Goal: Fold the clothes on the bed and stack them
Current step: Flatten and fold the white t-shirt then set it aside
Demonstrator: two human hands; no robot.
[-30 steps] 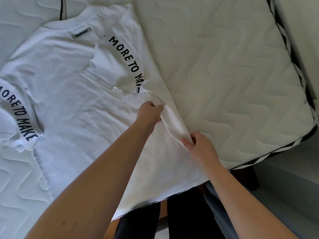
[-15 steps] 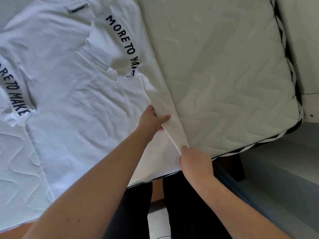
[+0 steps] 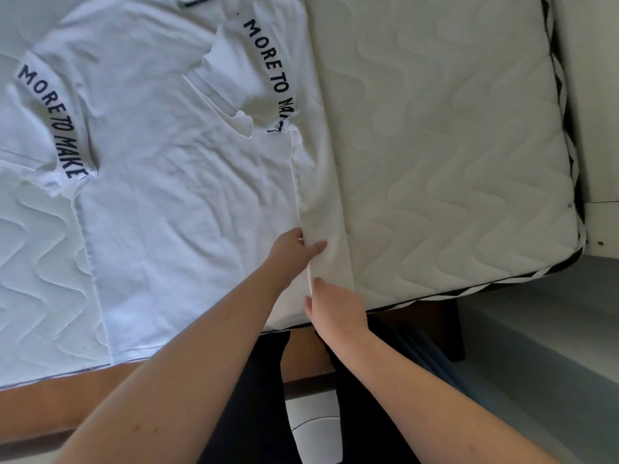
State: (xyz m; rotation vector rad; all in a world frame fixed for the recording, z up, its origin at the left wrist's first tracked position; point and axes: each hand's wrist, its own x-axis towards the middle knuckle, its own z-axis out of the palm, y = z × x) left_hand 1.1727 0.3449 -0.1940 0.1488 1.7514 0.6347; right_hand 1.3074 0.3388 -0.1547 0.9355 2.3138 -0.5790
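Left grip (image 3: 290, 246) and right grip (image 3: 330, 303) both pinching folded side strip of white printed cotton T-shirt (image 3: 174, 182), spread leftward on quilted white mattress (image 3: 452, 162)

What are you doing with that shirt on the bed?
A person is folding a white T-shirt that lies spread flat on the mattress. The left hand and the right hand both pinch the shirt's right side edge, near the hem, where a narrow strip is turned over. One sleeve is already folded in. Nothing is stacked in view yet.
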